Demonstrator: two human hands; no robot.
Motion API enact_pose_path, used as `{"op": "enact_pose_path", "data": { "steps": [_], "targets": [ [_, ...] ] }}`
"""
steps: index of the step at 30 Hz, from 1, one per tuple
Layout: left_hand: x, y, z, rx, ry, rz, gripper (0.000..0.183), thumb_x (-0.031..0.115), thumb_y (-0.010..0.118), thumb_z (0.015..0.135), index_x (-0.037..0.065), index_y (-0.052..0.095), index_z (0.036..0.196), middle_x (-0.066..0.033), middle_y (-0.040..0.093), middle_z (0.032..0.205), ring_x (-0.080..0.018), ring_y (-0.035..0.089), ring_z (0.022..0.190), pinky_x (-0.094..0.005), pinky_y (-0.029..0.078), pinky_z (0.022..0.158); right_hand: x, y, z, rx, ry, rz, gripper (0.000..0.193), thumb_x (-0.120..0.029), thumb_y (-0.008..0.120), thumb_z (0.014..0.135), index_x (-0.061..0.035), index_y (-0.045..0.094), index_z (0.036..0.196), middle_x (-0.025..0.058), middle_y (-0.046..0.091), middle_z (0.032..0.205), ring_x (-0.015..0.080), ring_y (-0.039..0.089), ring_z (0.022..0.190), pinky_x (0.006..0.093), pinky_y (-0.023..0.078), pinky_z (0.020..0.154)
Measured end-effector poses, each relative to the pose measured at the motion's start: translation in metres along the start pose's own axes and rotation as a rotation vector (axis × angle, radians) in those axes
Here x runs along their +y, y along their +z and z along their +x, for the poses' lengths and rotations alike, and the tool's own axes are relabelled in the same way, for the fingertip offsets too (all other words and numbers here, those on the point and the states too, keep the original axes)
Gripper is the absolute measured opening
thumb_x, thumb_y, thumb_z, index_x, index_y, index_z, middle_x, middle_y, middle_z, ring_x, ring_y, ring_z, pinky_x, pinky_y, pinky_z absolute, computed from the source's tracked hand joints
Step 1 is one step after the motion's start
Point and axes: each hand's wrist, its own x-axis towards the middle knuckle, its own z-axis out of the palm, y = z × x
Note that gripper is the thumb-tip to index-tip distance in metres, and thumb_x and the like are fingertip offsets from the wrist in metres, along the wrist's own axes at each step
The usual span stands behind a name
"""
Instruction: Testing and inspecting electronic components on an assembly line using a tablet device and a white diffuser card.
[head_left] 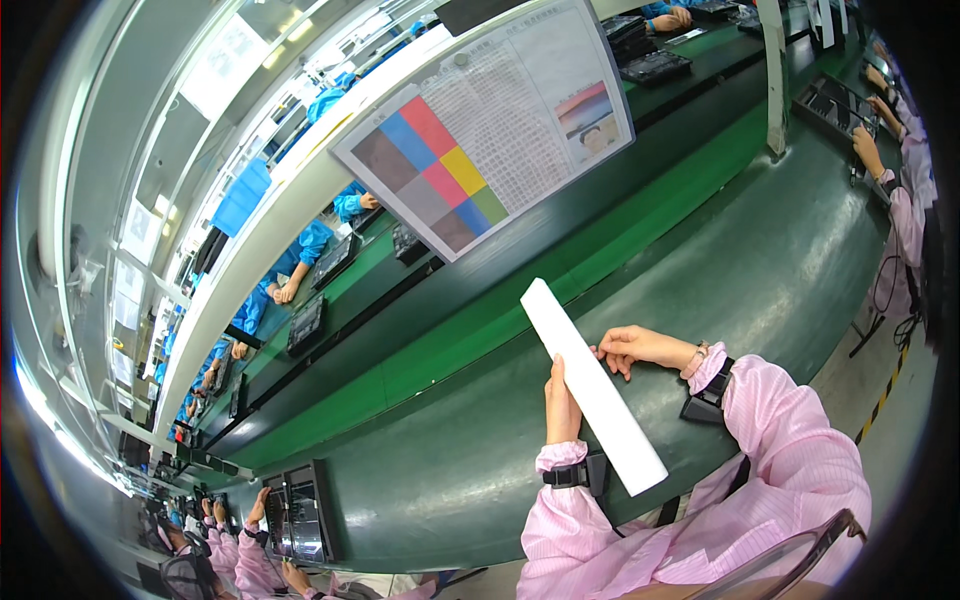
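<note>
A long white bar-shaped block [592, 385] with flat sides slants over the green bench, its upper end pointing away and to the left. My left hand [562, 405] grips it by the left edge, thumb up along the side and the other fingers mostly hidden behind it. On the opposite side, my right hand [645, 348] has its fingers curled, the tips pinched close beside the bar's right edge. Whether those tips hold anything small is too fine to see. Both wrists carry black strapped bands below pink sleeves.
The dark green bench [430, 480] curves across the front. A printed sheet with colour blocks [490, 130] hangs above it. A black framed panel [297, 515] lies at lower left near a co-worker's hands; another panel [838, 105] is at far right. Blue-sleeved people work across the line.
</note>
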Motion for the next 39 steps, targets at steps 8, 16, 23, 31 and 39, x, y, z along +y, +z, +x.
{"op": "enact_pose_path", "data": {
  "steps": [8, 16, 23, 31, 39],
  "targets": [
    [-0.006, -0.006, 0.005, -0.016, 0.009, -0.006, 0.057, 0.043, 0.032, 0.099, -0.008, 0.048, 0.118, -0.0199, 0.058, 0.115, -0.0248, 0.057, 0.105, -0.0349, 0.042, 0.094, 0.000, 0.000, 0.000, -0.001, 0.000, 0.000, 0.028, -0.027, 0.047, 0.098, -0.0002, 0.054, 0.100, 0.0056, 0.057, 0.076, 0.0114, 0.057, 0.066, 0.0241, 0.050, 0.058],
    [-0.005, -0.003, 0.001, 0.005, 0.006, -0.008, 0.056, 0.044, 0.032, 0.099, -0.007, 0.046, 0.120, -0.0205, 0.057, 0.116, -0.0255, 0.057, 0.106, -0.0352, 0.044, 0.092, 0.001, 0.000, -0.001, 0.002, -0.003, -0.013, 0.029, -0.027, 0.047, 0.098, 0.0001, 0.054, 0.100, 0.0058, 0.058, 0.076, 0.0115, 0.057, 0.065, 0.0242, 0.050, 0.058],
    [-0.006, -0.010, 0.004, -0.011, 0.000, -0.022, 0.054, 0.043, 0.033, 0.099, -0.005, 0.045, 0.120, -0.0208, 0.057, 0.117, -0.0264, 0.057, 0.106, -0.0360, 0.044, 0.093, -0.001, 0.002, 0.000, -0.006, -0.009, 0.003, 0.028, -0.027, 0.047, 0.098, -0.0001, 0.054, 0.101, 0.0061, 0.058, 0.076, 0.0117, 0.057, 0.064, 0.0239, 0.049, 0.058],
    [-0.009, -0.001, 0.006, 0.026, 0.048, -0.042, 0.053, 0.043, 0.035, 0.099, -0.006, 0.047, 0.117, -0.0206, 0.058, 0.113, -0.0266, 0.058, 0.104, -0.0363, 0.044, 0.093, 0.005, -0.002, 0.002, 0.044, -0.015, -0.018, 0.029, -0.027, 0.047, 0.098, 0.0002, 0.056, 0.102, 0.0061, 0.059, 0.073, 0.0127, 0.057, 0.059, 0.0245, 0.049, 0.057],
    [-0.016, -0.003, 0.002, 0.078, 0.086, -0.042, 0.055, 0.044, 0.038, 0.097, -0.007, 0.048, 0.116, -0.0192, 0.061, 0.107, -0.0248, 0.059, 0.097, -0.0337, 0.045, 0.087, 0.015, -0.003, 0.004, 0.005, -0.035, -0.057, 0.033, -0.033, 0.045, 0.098, -0.0020, 0.056, 0.102, 0.0048, 0.060, 0.075, 0.0113, 0.057, 0.059, 0.0243, 0.048, 0.056]
  ]
}}
